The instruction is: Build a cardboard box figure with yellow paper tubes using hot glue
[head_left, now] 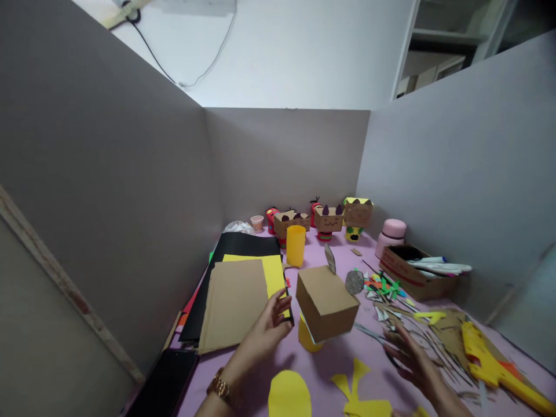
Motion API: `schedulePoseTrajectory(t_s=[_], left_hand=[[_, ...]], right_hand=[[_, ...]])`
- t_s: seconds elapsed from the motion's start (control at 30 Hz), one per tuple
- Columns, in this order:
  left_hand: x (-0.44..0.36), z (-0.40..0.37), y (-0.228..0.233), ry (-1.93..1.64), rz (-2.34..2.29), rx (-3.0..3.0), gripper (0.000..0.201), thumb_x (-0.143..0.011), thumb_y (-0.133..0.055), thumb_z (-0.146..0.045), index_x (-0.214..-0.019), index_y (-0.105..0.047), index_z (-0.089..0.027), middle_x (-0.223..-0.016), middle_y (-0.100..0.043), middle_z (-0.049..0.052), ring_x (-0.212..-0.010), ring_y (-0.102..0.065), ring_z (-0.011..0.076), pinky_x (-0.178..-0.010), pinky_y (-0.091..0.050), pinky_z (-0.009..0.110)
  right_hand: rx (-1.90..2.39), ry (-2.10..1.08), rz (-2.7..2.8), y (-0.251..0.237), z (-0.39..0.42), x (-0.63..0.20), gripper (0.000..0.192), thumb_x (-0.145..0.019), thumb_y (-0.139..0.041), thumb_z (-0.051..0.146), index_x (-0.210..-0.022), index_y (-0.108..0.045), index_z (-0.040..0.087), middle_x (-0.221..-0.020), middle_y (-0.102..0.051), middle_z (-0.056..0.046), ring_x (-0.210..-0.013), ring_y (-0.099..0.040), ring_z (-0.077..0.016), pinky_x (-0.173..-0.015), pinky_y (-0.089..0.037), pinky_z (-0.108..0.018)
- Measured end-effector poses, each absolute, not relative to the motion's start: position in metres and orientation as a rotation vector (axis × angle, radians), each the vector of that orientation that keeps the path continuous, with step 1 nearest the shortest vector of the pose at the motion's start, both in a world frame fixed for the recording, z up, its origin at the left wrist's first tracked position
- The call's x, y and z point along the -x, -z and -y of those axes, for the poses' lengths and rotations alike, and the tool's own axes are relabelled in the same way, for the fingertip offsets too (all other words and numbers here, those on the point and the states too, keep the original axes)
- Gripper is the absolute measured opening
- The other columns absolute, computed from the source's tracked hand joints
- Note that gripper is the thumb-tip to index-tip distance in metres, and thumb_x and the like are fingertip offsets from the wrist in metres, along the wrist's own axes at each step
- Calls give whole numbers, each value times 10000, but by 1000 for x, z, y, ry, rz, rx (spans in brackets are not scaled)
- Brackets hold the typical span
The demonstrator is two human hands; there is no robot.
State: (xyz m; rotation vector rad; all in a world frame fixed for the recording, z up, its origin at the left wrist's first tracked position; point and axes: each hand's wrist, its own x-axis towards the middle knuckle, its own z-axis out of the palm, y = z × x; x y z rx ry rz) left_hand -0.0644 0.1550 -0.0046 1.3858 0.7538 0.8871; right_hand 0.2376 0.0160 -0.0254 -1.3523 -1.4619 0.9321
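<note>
A brown cardboard box (326, 301) with small ear-like tabs sits tilted on top of a yellow cup (309, 339) at the middle of the pink table (334, 359). My left hand (266, 331), with a gold watch on the wrist, is open just left of the box, its fingers resting on the edge of a stack of paper sheets (243, 289). My right hand (417, 362) hovers open, fingers spread, low over paper scraps (391, 301) to the right of the box. Neither hand holds anything.
A taller yellow cup (296, 245) stands behind the box. Several decorated box figures (329, 219) line the back wall. A pink jar (391, 234), a box of markers (419, 269), yellow cut-outs (290, 394) and a yellow glue gun (495, 362) lie around. Grey partitions enclose the table.
</note>
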Motion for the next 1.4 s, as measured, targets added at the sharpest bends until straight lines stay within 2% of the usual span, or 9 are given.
schedulePoseTrajectory(t_s=[0.1, 0.17, 0.23, 0.33, 0.4, 0.5, 0.63, 1.0, 1.4], left_hand=[[61, -149, -10, -891, -749, -1355, 844, -735, -629, -288, -1446, -187, -183, -1525, -271, 225, -1420, -229, 289, -1090, -260, 463], [58, -144, -17, -872, -736, -1344, 945, -700, -672, -313, -1462, -133, -173, -1547, -214, 231, -1428, -201, 296, -1075, -279, 455], [55, -140, -22, -865, -743, -1337, 1027, -681, -697, -314, -1475, -67, -154, -1560, -165, 239, -1439, -163, 288, -1089, -249, 443], [55, -137, -23, -872, -763, -1316, 1114, -682, -714, -349, -1481, 31, -129, -1559, -141, 258, -1448, -126, 280, -1113, -190, 430], [58, -137, -18, -873, -759, -1289, 1175, -660, -736, -400, -1481, 58, -124, -1552, -154, 270, -1446, -127, 293, -1112, -193, 432], [61, -139, -8, -862, -733, -1246, 1201, -626, -767, -440, -1491, 25, -182, -1548, -201, 246, -1438, -162, 307, -1099, -227, 434], [60, -142, 5, -853, -684, -1218, 1196, -598, -800, -471, -1495, -58, -199, -1542, -234, 229, -1429, -186, 316, -1082, -261, 420], [56, -142, 13, -837, -583, -1257, 920, -635, -790, -501, -1415, -353, -284, -1505, -347, 168, -1397, -281, 316, -1067, -279, 444], [59, -141, 16, -831, -651, -1241, 1007, -593, -799, -546, -1431, -323, -253, -1487, -362, 207, -1393, -298, 315, -1108, -223, 460]], right_hand=[[1264, -1005, 1440, 9, -30, -219, 1092, -718, -700, 563, -1480, 62, 389, -1586, -145, -139, -1420, -212, -363, -1083, -254, -592], [1125, -1082, 1343, -4, -53, -210, 1222, -628, -765, 590, -1479, 77, 340, -1577, -115, -177, -1434, -161, -348, -1099, -196, -584], [1016, -1145, 1312, -17, -80, -204, 1295, -587, -817, 550, -1479, 96, 332, -1582, -83, -166, -1450, -98, -298, -1119, -142, -550], [904, -1229, 1329, -30, -111, -198, 1366, -527, -856, 535, -1484, 94, 318, -1590, -111, -139, -1449, -126, -254, -1137, -148, -468], [838, -1297, 1337, -33, -120, -193, 1418, -481, -876, 530, -1487, 97, 306, -1581, -176, -136, -1429, -207, -257, -1134, -183, -440], [787, -1383, 1332, -35, -121, -184, 1449, -477, -900, 461, -1482, 131, 306, -1524, -332, -137, -1350, -378, -278, -1110, -246, -458], [764, -1428, 1299, -37, -120, -176, 1460, -489, -907, 419, -1469, 171, 322, -1456, -428, -114, -1310, -425, -295, -1078, -295, -494], [723, -1390, 1284, -33, -127, -175, 1430, -522, -900, 397, -1473, 164, 304, -1477, -409, -115, -1295, -435, -284, -1073, -291, -450], [788, -1360, 1336, -33, -128, -174, 1434, -527, -882, 455, -1468, 189, 296, -1520, -338, -126, -1328, -398, -287, -1081, -287, -453]])
